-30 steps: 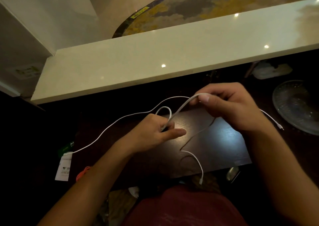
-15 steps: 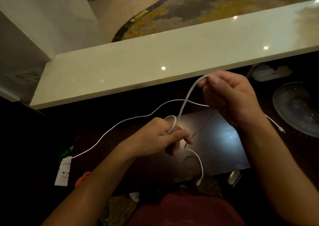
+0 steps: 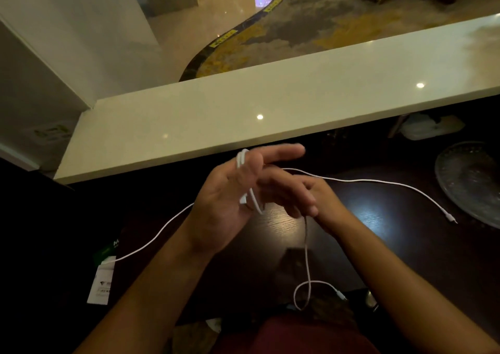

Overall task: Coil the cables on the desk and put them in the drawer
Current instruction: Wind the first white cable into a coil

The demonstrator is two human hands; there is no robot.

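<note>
Looping over the left hand (image 3: 224, 207), a thin white cable (image 3: 305, 248) wraps the raised fingers (image 3: 281, 150) near their base, with a short doubled section crossing the open palm. The left fingers are straight and spread, pointing right, and carry the turns without gripping. The right hand (image 3: 311, 194) sits just behind and beside the left; its fingers are curled, and one strand drops from beneath them, but motion blur prevents confirming a pinch on the cable.

Three runs leave the hands. One runs left across the dark wood tabletop (image 3: 276, 226) to a white tag (image 3: 101, 283) at the left edge. One arcs right, ending in a small connector (image 3: 452, 219) lying on the tabletop just beside a clear glass dish (image 3: 468, 180). One hangs down toward the person, forms a small loop and ends in a plug (image 3: 341, 296) at the near edge.

A pale stone counter ledge (image 3: 243, 113) runs along the far side of the tabletop, above it, reflecting ceiling lights. Beyond the ledge lies a polished floor with a dark curved border and a patterned carpet (image 3: 311, 31). A white wall (image 3: 67, 29) stands at the left.

Bare tabletop shows between the hands and the near edge. The dish occupies the right side, and a pale crumpled object (image 3: 430, 127) sits under the ledge at the far right.
</note>
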